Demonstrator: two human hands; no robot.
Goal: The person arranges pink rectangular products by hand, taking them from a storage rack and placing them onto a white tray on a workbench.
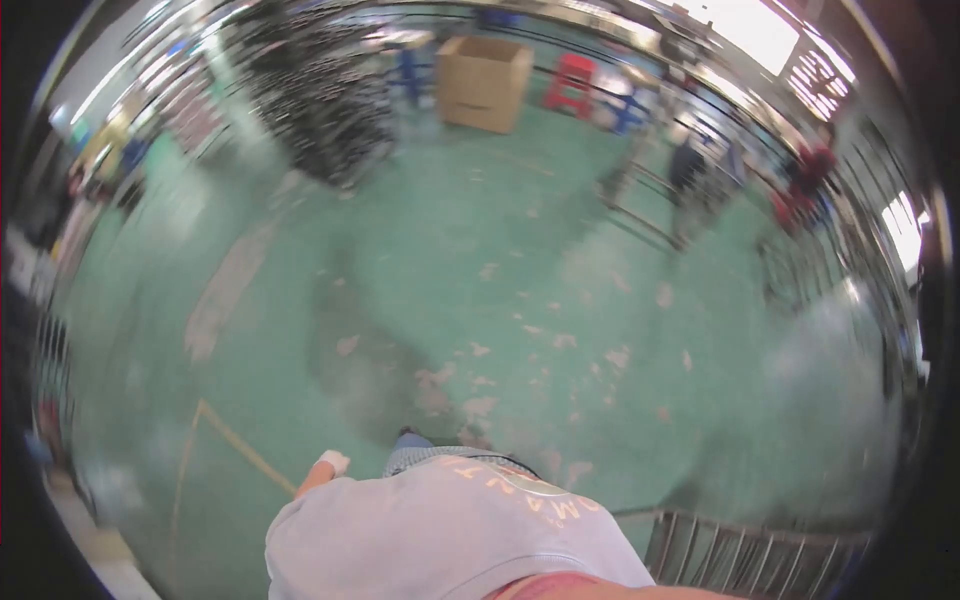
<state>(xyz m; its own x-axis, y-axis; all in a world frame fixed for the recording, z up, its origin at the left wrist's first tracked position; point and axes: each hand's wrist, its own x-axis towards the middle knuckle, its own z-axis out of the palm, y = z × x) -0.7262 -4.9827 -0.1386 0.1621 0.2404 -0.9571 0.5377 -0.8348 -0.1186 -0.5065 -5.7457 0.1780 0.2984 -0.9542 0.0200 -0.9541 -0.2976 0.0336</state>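
Observation:
I am standing on a worn green floor [480,260] and looking down over my white shirt [450,530]. My left hand [333,462] hangs at my side by my hip, in what looks like a white glove. It is small and blurred, and nothing shows in it. My right hand is out of the picture; only a strip of bare forearm [570,588] shows at the bottom edge. One foot or trouser leg [412,450] peeks out below the shirt.
A cardboard box [485,80] and a red stool [572,78] stand at the far end. A dark rack of goods [320,110] is at the back left. A metal-barred frame [740,555] is close at my right. People [700,170] stand by railings far right. A yellow line [235,445] marks the floor.

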